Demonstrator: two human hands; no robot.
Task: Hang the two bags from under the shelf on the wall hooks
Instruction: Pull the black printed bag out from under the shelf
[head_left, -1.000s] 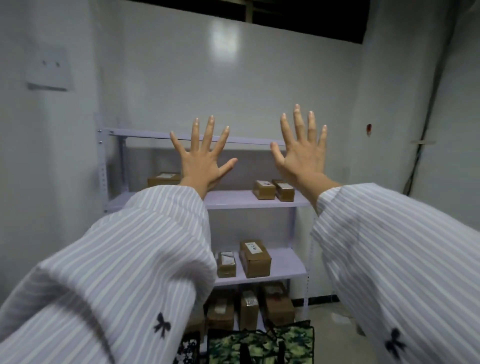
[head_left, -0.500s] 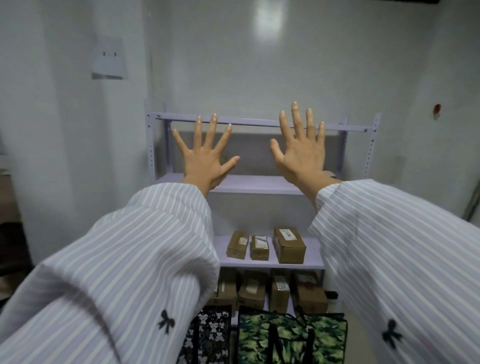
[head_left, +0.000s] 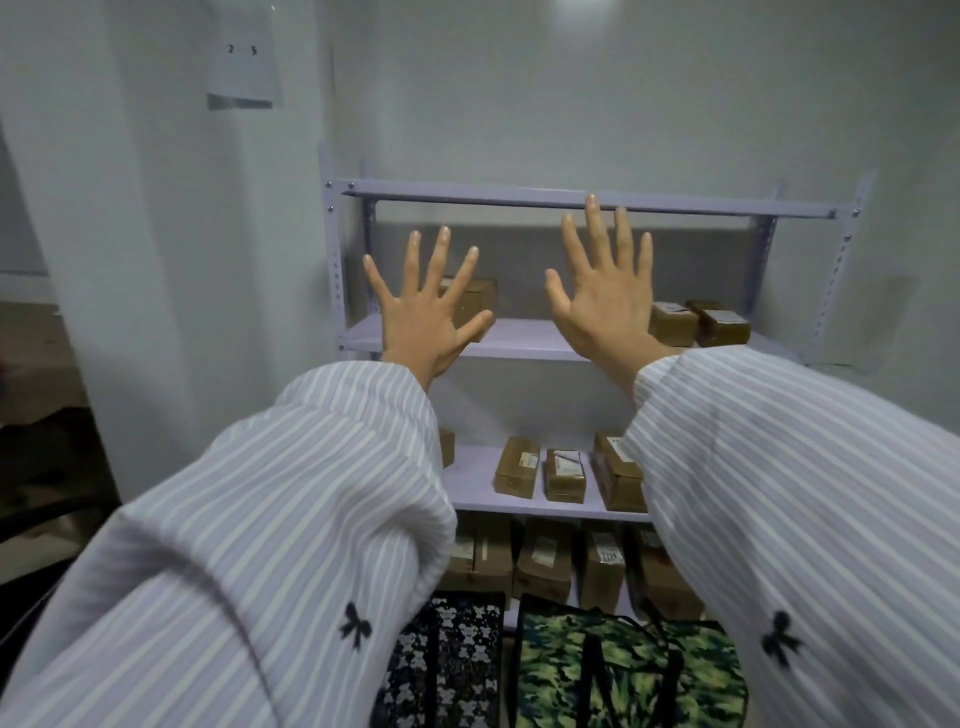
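Two bags stand on the floor at the foot of the lilac metal shelf (head_left: 519, 199): a black bag with a white pattern (head_left: 447, 660) on the left and a green camouflage bag (head_left: 623, 670) with dark straps on the right. My left hand (head_left: 426, 317) and my right hand (head_left: 605, 306) are raised in front of the shelf's upper level, fingers spread, palms away from me, holding nothing. Both hands are well above the bags. Two small dark hooks (head_left: 242, 50) sit on a pale plate high on the left wall.
Several brown cardboard boxes (head_left: 566, 475) lie on the shelf's levels, and more stand under the lowest level behind the bags. A white wall corner (head_left: 171, 260) juts out left of the shelf. Dark furniture (head_left: 41, 467) is at the far left.
The view has swung left and tilted down, so the shelf and bags sit more central and more of both bags shows. My hands stay raised and spread.
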